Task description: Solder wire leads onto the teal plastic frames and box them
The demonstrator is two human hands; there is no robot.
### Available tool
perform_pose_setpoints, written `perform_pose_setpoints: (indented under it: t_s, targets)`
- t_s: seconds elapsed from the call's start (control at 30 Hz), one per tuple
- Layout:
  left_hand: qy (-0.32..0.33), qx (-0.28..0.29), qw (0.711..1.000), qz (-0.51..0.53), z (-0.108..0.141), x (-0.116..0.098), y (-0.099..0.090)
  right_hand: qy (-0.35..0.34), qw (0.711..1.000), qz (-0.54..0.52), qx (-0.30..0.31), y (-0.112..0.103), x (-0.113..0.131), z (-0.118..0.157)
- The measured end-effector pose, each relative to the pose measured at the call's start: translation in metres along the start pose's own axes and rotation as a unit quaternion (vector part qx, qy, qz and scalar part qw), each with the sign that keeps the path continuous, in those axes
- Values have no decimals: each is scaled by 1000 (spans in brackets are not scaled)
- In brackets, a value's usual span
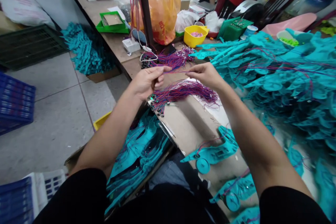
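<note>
Between my two hands a thin red-and-purple wire (177, 72) is stretched level above the table. My left hand (149, 81) pinches its left end near the fingertips. The other end sits in the fingers of my right hand (204, 74). Just below lies a bundle of purple and red wires (181, 91) with small dark connectors at its left end. A second wire bundle (170, 59) rests behind my hands. Nearer to me, a teal plastic part (219, 151) with a round disc and a wire attached lies on the table, and another teal part (237, 190) lies in front of it.
A large pile of teal parts (288, 63) fills the right side. More teal parts (139, 147) fill a box at my lap. At the back stand a yellow container (195, 35), an orange bag (162, 10) and a dark post (145, 7). Blue crates (15, 101) stand left.
</note>
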State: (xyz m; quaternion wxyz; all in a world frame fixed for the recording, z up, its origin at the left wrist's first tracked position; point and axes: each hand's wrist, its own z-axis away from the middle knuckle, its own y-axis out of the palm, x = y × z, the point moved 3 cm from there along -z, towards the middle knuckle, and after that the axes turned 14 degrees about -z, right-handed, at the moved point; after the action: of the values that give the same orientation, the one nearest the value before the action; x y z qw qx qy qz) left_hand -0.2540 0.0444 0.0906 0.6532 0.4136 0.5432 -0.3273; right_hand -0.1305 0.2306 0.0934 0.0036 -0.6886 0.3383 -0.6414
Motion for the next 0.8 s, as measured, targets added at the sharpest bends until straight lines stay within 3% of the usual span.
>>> perform_pose_setpoints:
  t_s: [0.13, 0.27, 0.4, 0.57, 0.8]
  targets:
    - [58, -18, 996, -59, -23, -34, 17, 77, 995, 43, -53, -42, -24, 6]
    - [100, -24, 990, -97, -38, -55, 38, 111, 990, 29, -85, -45, -45, 16]
    - [104, 15, 987, -119, -38, -50, 46, 103, 979, -98, -149, -40, -55, 25]
    - [90, 21, 987, -132, -37, -32, 45, 122, 977, -41, -169, -46, -60, 32]
    - [75, -10, 994, -80, -40, -37, 42, 81, 978, -21, -189, -62, -54, 33]
